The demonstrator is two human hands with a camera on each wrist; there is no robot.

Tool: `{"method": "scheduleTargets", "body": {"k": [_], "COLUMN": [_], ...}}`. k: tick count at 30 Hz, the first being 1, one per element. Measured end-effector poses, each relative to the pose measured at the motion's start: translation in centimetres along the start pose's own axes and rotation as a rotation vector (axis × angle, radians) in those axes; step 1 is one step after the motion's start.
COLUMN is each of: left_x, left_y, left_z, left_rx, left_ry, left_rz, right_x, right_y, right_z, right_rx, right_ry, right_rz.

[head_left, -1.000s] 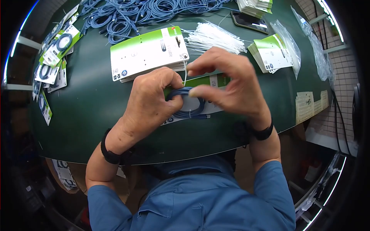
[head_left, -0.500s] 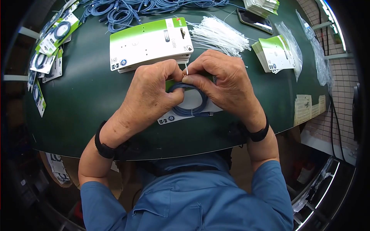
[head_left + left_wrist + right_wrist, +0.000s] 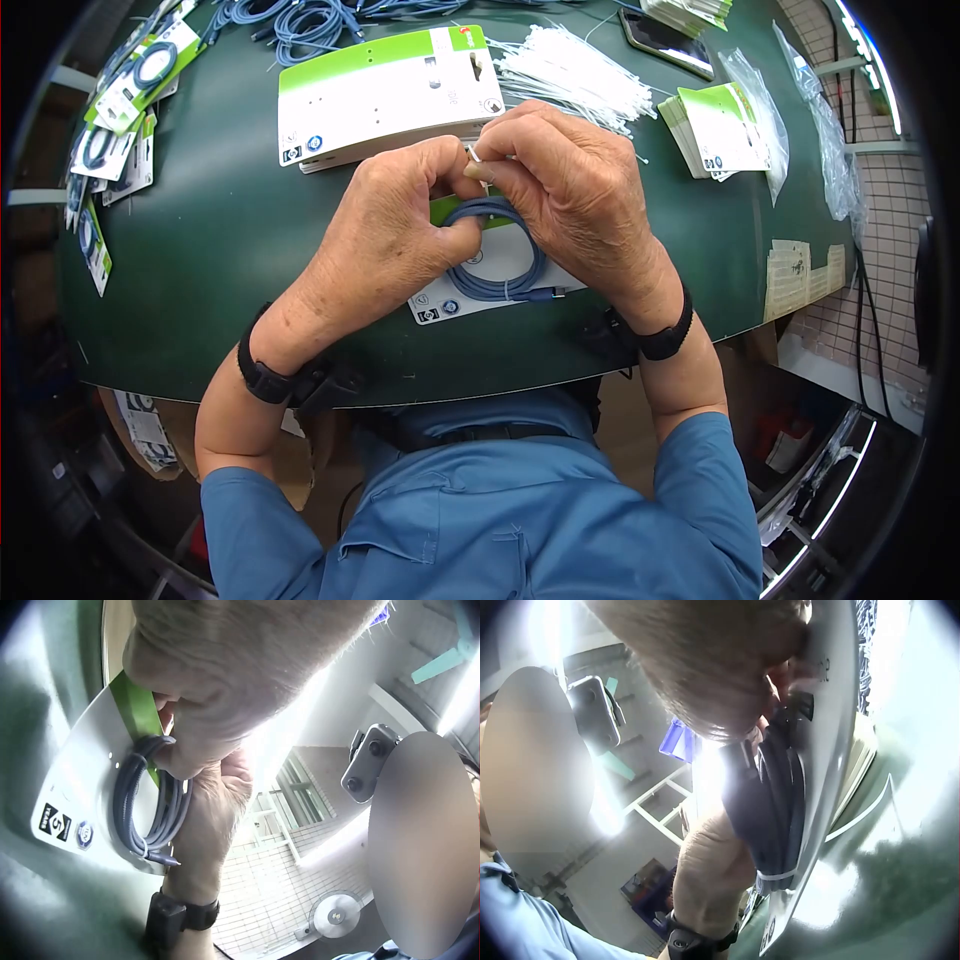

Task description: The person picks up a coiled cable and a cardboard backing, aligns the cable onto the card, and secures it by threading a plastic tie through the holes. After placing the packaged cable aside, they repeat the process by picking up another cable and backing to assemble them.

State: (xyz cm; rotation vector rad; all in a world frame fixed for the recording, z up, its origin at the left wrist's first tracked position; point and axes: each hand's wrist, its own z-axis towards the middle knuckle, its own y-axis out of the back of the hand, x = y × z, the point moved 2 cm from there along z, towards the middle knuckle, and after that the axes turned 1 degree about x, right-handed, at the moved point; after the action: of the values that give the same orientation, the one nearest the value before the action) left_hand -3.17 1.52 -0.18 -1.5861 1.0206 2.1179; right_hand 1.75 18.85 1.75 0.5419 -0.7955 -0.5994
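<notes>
A coiled blue cable (image 3: 497, 262) (image 3: 146, 802) (image 3: 776, 802) lies on a white-and-green packaging card (image 3: 470, 290) (image 3: 71, 787) near the front of the dark green table (image 3: 230, 250). My left hand (image 3: 400, 235) grips the card and the coil at its upper left. My right hand (image 3: 560, 190) pinches the short end of a white zip tie (image 3: 472, 154) at the top of the coil, fingertips against those of the left hand. A second tie (image 3: 774, 876) binds the coil's lower part.
A stack of blank cards (image 3: 385, 90) lies just behind my hands, with loose white zip ties (image 3: 570, 75) to its right. Smaller cards (image 3: 720, 130), plastic bags (image 3: 760, 100) and a phone (image 3: 668, 42) sit at right. Loose blue cables (image 3: 300, 20) and packed cards (image 3: 110, 130) lie at left.
My right hand has come down from above the card and closed in on the tie at the coil's top, meeting the left fingertips; the tie's free end now looks shorter.
</notes>
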Motion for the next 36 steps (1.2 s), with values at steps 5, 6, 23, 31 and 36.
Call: {"method": "scheduleTargets", "body": {"k": [5,6,23,31,36], "left_x": [0.0,0.0,0.3,0.5,-0.6], "left_y": [-0.2,-0.2,-0.4,-0.1,0.2], "left_z": [-0.1,-0.1,0.0,0.1,0.2], "left_rx": [0.001,-0.002,0.031,0.009,0.001], "left_ry": [0.004,0.0,0.035,0.051,0.074], "left_rz": [-0.018,-0.022,-0.045,-0.133,-0.149], "right_x": [0.0,0.0,-0.3,0.1,1.1], "right_y": [-0.1,-0.1,-0.4,0.4,1.6], "right_z": [0.0,0.0,-0.3,0.3,-0.1], "right_rx": [-0.037,-0.043,-0.087,-0.086,0.042], "right_ry": [0.013,0.014,-0.036,0.047,-0.001], "right_rz": [-0.023,-0.024,-0.027,0.099,0.097]}}
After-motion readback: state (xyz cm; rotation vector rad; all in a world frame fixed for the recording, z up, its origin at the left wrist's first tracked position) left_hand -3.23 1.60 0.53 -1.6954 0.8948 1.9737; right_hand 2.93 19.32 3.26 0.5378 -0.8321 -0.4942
